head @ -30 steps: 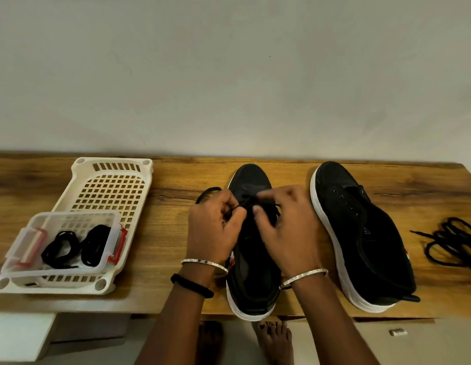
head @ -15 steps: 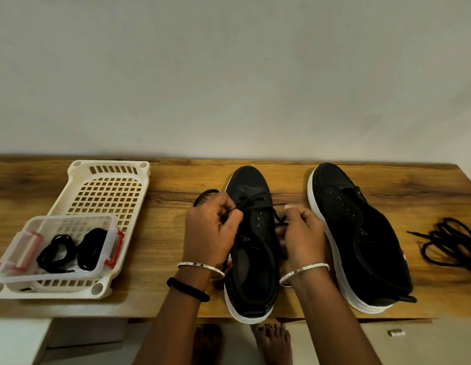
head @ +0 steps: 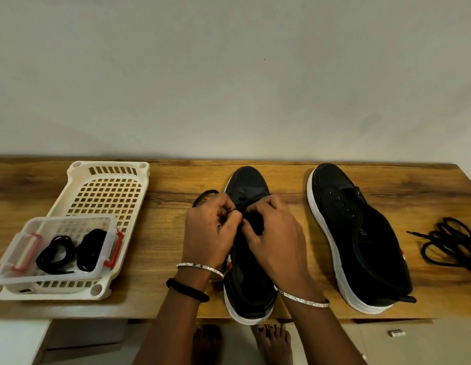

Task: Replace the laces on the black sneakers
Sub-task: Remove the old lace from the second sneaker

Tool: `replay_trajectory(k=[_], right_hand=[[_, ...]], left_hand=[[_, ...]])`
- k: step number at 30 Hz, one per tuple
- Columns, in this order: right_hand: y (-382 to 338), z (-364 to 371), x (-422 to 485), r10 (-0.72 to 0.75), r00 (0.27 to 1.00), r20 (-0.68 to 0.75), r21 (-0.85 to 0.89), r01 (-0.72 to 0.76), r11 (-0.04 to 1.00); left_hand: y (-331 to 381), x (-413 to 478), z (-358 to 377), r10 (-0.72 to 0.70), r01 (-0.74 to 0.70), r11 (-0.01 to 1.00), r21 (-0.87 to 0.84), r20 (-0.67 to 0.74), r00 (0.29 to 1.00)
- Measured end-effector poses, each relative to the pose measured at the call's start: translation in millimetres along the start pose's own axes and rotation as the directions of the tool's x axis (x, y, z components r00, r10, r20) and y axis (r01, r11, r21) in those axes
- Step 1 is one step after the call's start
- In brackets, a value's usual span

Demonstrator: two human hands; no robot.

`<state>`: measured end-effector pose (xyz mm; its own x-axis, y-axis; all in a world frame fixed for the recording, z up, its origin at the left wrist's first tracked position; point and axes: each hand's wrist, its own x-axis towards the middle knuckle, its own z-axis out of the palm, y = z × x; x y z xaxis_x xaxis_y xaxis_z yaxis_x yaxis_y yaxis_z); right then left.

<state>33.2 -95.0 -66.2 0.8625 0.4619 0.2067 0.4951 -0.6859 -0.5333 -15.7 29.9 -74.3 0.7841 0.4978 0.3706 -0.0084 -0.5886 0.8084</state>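
The lace (head: 204,194), seemingly soft, light and limp, runs through the toe-end eyelets of the middle sneaker (head: 249,180) on the table (head: 163,233), pinched by both left hand (head: 210,233) and right hand (head: 275,241); its stiffer tip seems the best hold. The unlaced second sneaker (head: 360,233) stands at 3 o'clock, loose laces (head: 450,243) beyond, a basket (head: 108,185) at 9 o'clock; the lace's slack at 10 o'clock may snag.

Matt, perhaps cloth sneaker (head: 360,233); wood-grain table (head: 163,233)
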Motion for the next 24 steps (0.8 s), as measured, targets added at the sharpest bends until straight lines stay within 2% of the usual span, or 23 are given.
replay_trajectory(k=[3, 5, 6, 7, 8, 9, 10, 11, 13, 15, 17, 19, 24], right_hand=[[1, 3, 0, -0.034, 0.996, -0.085, 0.070, 0.040, 0.997], [4, 4, 1, 0.079, 0.978, -0.192, 0.268, -0.025, 0.963], [7, 3, 3, 0.229, 0.951, -0.209, 0.431, -0.121, 0.894], [9, 0, 5, 0.402, 0.902, -0.159, 0.607, -0.232, 0.760], [11, -4, 7, 0.543, 0.839, -0.047, 0.732, -0.340, 0.590], [16, -5, 7, 0.624, 0.777, 0.081, 0.782, -0.438, 0.444], [20, -7, 8, 0.657, 0.734, 0.172, 0.770, -0.516, 0.375], [23, -7, 8, 0.667, 0.717, 0.201, 0.725, -0.567, 0.391], [23, -10, 7, 0.650, 0.753, 0.106, 0.559, -0.586, 0.587], [13, -19, 6, 0.522, 0.852, -0.037, 0.390, -0.469, 0.793], [1, -26, 4, 0.338, 0.939, -0.063, 0.288, -0.307, 0.907], [-5, -26, 1, 0.232, 0.973, 0.012, 0.243, -0.227, 0.943], [7, -32, 1, 0.100, 0.977, 0.190, 0.184, -0.136, 0.974]], left_hand=[[0, 0, -1, -0.004, 0.004, 1.000, 0.000, 0.000, 1.000], [1, 0, -1, -0.018, 0.018, 1.000, -0.004, -0.006, 1.000], [1, 0, -1, -0.027, 0.027, 1.000, -0.007, -0.007, 1.000], [1, 0, -1, -0.034, 0.034, 0.999, -0.011, -0.006, 0.999], [2, 0, -1, -0.041, 0.041, 0.999, -0.012, -0.006, 0.999], [2, 0, -1, -0.043, 0.042, 0.999, -0.013, -0.006, 0.999], [3, 0, -1, -0.044, 0.044, 0.999, -0.013, -0.008, 0.999], [4, 0, -1, -0.045, 0.044, 0.999, -0.016, -0.009, 0.999], [6, 0, -1, -0.045, 0.045, 0.999, -0.021, -0.008, 0.999], [9, 0, 0, -0.034, 0.034, 0.999, 0.006, -0.010, 0.999], [12, 0, 1, -0.003, 0.004, 0.998, 0.066, -0.012, 1.000], [14, 1, 3, 0.016, -0.016, 0.994, 0.106, 0.000, 1.000], [24, 4, 7, 0.056, -0.043, 0.955, 0.293, -0.036, 0.998]])
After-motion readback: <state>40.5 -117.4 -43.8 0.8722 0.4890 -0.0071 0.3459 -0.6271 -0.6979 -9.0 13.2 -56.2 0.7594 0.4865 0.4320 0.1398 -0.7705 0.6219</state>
